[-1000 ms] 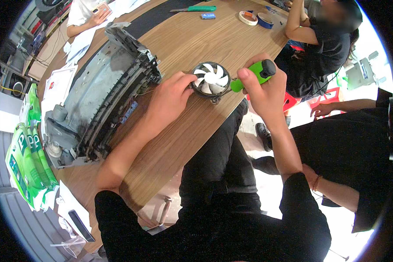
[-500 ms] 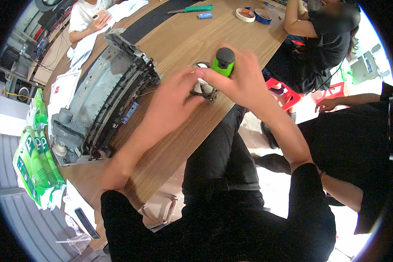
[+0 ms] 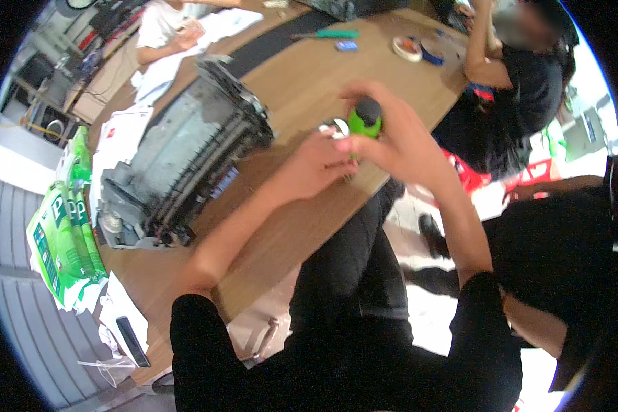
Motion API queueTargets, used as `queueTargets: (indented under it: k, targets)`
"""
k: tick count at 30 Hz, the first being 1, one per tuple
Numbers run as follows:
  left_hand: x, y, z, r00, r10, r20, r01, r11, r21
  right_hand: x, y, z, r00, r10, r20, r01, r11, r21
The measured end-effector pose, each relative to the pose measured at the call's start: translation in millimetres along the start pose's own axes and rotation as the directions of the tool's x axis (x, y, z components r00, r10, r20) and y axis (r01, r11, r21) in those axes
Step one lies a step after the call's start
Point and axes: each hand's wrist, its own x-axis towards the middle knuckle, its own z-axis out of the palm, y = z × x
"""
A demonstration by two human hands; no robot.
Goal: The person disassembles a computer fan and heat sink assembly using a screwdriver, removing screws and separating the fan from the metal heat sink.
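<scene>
My right hand is closed around a stubby green handle with a black end, which looks like a screwdriver's; its tip is hidden behind my fingers. Beside it, my left hand curls over a small round white-and-dark part on the table, its fingers bent against the part's near side. Both hands meet over this part, so most of it is covered. Left of them lies a long grey metal and black plastic machine frame, open and ribbed along its near edge.
On the wooden table beyond my hands lie a green-handled cutter, a small blue box and tape rolls. Green packages stand at left. One person sits at far right; another holds papers at far left.
The view has shifted, so the scene sits farther right and the table things lower. My left fingers have closed in on the small part, and my right hand stays on the green handle.
</scene>
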Motion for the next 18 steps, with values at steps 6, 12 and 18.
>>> queueTargets:
  k: [6,12,18]
  targets:
    - [3,11,-1,0.989,0.147,-0.029,-0.148,0.989,-0.002,-12,-30,-17,0.989,0.008,-0.148,-0.044,0.969,-0.241]
    - [4,2,5,0.97,0.23,-0.076,-0.226,0.972,0.062,1,-33,-43,0.978,-0.167,0.123,0.186,0.97,-0.159]
    - [4,28,-7,0.997,0.045,-0.056,-0.05,0.995,-0.081,-1,-30,-35,0.952,-0.23,0.2,0.285,0.906,-0.314]
